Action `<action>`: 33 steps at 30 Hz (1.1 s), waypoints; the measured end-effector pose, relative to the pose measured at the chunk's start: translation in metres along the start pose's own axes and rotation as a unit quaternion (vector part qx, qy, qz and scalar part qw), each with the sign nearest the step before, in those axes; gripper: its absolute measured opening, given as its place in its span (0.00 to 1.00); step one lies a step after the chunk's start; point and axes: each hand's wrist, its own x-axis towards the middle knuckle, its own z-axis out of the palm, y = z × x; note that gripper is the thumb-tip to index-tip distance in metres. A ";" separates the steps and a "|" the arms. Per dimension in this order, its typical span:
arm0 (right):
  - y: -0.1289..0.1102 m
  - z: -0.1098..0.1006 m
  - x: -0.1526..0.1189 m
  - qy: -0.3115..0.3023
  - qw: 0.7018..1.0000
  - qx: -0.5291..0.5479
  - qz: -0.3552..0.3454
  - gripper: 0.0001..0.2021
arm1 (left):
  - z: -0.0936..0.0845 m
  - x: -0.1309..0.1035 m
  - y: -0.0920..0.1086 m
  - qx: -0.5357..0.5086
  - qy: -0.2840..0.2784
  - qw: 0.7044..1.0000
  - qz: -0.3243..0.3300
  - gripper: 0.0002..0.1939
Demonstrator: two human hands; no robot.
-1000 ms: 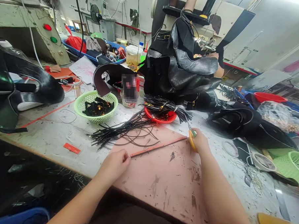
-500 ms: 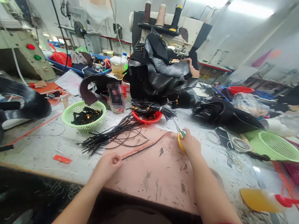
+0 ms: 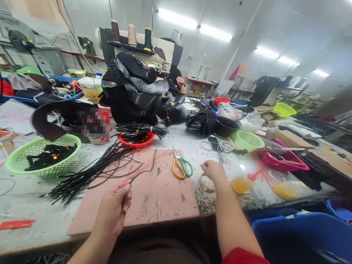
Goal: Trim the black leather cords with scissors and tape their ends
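My left hand is closed, its thumb and fingers pinching the end of a thin black cord. The cord stretches away over a pinkish board, beside an orange strip. On the board lie scissors with one yellow and one green handle, touched by neither hand. My right hand hovers right of them with curled fingers, above a round tape-like ring; whether it pinches anything is hidden. A bundle of black cords lies left of the board's middle.
A green basket holds black pieces at left; a red bowl bears more tied cords. Black bag parts are heaped before a sewing machine. Right are another green basket, a magenta tray and glue bottles. Another person's hand shows behind.
My right hand has let go of the scissors, which now lie on the board, and has moved right. My left hand still holds the cord. The view has turned right.
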 end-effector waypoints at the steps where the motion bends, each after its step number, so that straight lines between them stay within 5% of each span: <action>1: 0.010 0.001 -0.002 -0.001 1.000 0.012 0.016 0.08 | 0.007 -0.003 0.006 -0.008 -0.014 1.000 0.009 0.10; 5: 0.026 0.018 -0.018 0.008 0.994 0.107 0.029 0.13 | 0.031 -0.011 0.016 -0.031 -0.059 0.997 0.044 0.08; 10: 0.001 0.045 -0.052 0.061 0.946 0.317 -0.032 0.09 | 0.030 -0.006 -0.015 -0.057 -0.024 0.998 0.000 0.08; 12: -0.019 0.054 -0.070 0.074 0.904 0.416 -0.068 0.07 | 0.022 -0.004 -0.032 -0.053 0.008 0.999 -0.003 0.07; 15: -0.053 0.063 -0.101 0.077 0.785 0.600 -0.135 0.04 | 0.014 -0.008 -0.049 -0.048 0.031 0.998 -0.015 0.06; 16: -0.064 0.065 -0.111 0.072 0.768 0.615 -0.162 0.02 | 0.013 -0.011 -0.052 -0.052 0.026 0.998 -0.021 0.06; 22: -0.100 0.066 -0.136 0.117 0.794 0.474 -0.362 0.02 | 0.016 -0.024 -0.051 -0.102 -0.025 0.994 -0.035 0.04; 26: -0.102 0.068 -0.137 0.141 0.802 0.410 -0.410 0.04 | 0.018 -0.027 -0.049 -0.081 -0.064 0.994 -0.037 0.03; 33: -0.091 0.067 -0.129 0.211 0.776 0.343 -0.485 0.06 | 0.018 -0.023 -0.050 -0.072 -0.034 0.997 -0.021 0.03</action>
